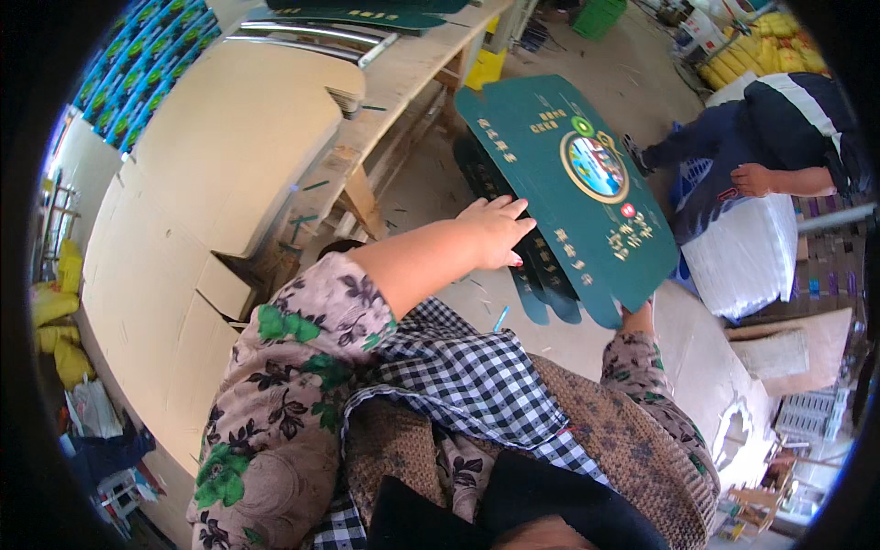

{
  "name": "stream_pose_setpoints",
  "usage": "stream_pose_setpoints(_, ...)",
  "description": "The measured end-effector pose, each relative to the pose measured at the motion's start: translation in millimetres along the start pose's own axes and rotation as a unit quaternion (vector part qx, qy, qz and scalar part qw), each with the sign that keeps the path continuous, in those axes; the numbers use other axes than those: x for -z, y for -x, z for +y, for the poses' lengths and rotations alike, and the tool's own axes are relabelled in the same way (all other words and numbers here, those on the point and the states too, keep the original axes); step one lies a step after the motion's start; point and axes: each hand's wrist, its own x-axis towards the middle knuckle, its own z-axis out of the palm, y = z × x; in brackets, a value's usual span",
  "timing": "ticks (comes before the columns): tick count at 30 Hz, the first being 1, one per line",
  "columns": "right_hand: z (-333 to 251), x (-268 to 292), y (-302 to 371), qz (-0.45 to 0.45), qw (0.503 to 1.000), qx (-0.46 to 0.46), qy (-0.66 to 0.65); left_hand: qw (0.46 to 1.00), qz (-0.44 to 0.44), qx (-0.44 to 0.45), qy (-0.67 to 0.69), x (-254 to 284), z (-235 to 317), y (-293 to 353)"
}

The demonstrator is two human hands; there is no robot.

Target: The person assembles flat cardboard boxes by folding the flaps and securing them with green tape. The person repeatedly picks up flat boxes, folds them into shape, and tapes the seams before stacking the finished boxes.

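A dark green printed cardboard sheet [550,151], with a round picture and gold lettering, is held tilted in the air ahead of me. My right hand [639,317] grips its near right edge; the fingers are hidden behind it. My left hand [497,231] is beside the sheet's left edge, its fingers stretched out and spread. Whether the fingertips touch the sheet is hard to tell. More dark green cardboard pieces [541,286] show below and behind the sheet, partly hidden by it and by my left hand.
To my left, a large stack of cream cardboard [197,147] lies by a wooden table [403,87] with metal rods [302,35]. Green scraps litter the table edge and floor. At the right, another person [788,128] is near a white wrapped bundle [747,252]. Yellow sacks [756,55] lie beyond.
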Motion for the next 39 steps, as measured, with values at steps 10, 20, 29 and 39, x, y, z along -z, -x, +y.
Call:
stream_pose_setpoints(10,-137.3,-145.7,11.7,0.068,0.892,0.445,0.034,0.753,0.469,0.451,-0.102,8.2,-46.3,367.2)
stream_pose_setpoints(20,69.2,-688.1,249.8,-0.414,0.513,0.542,0.521,0.361,0.445,0.818,0.045,-128.1,9.1,664.2)
stream_pose_setpoints(29,48.9,-740.6,255.8,-0.366,0.43,0.558,0.608,0.317,0.544,0.754,0.185,-77.1,56.8,657.7)
stream_pose_setpoints(39,-7.7,-638.2,389.5,-0.884,0.463,0.037,-0.061,0.342,0.657,0.555,0.379,-23.1,95.8,620.6)
